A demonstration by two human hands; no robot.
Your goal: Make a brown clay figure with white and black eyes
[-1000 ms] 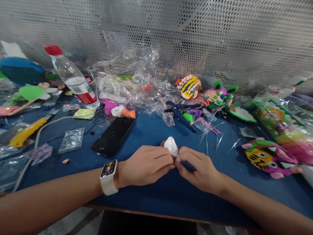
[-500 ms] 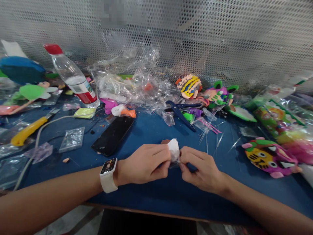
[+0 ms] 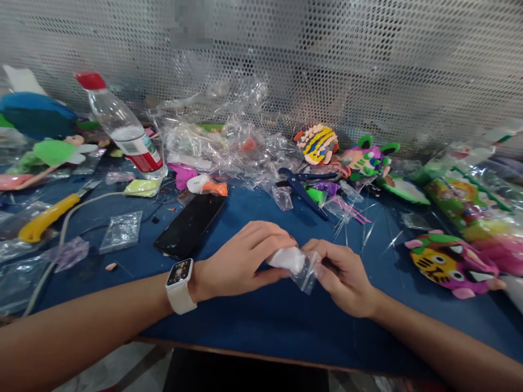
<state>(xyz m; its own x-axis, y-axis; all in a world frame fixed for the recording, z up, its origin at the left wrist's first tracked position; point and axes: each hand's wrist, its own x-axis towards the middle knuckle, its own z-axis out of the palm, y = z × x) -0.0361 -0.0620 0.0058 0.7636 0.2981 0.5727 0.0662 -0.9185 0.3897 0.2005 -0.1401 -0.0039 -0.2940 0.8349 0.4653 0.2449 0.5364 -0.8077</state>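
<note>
Between my two hands is a soft white lump [image 3: 291,259], like modelling clay, with a small clear plastic bag [image 3: 307,275] around or against its right side; I cannot tell how much of it is inside. My left hand [image 3: 249,258] is closed on the lump, fingers over its top and thumb below. At the right, my right hand [image 3: 343,275] pinches the bag's edge, some of its fingertips hidden by the film. A watch with a pale strap [image 3: 180,286] is on my left wrist. Both hands are just above the blue table [image 3: 261,332], near its front edge.
Left of my hands lie a black phone [image 3: 191,226], a yellow-handled cutter [image 3: 51,218] and a plastic bottle [image 3: 126,133]. Blue pliers [image 3: 304,190] rest behind them. Colourful clay masks [image 3: 451,264] sit at the right. Crumpled clear bags [image 3: 229,139] line the mesh panel [image 3: 327,60].
My left fingers have opened wider around the white lump, which has tilted flatter. More of the clear bag now shows, hanging toward my right hand.
</note>
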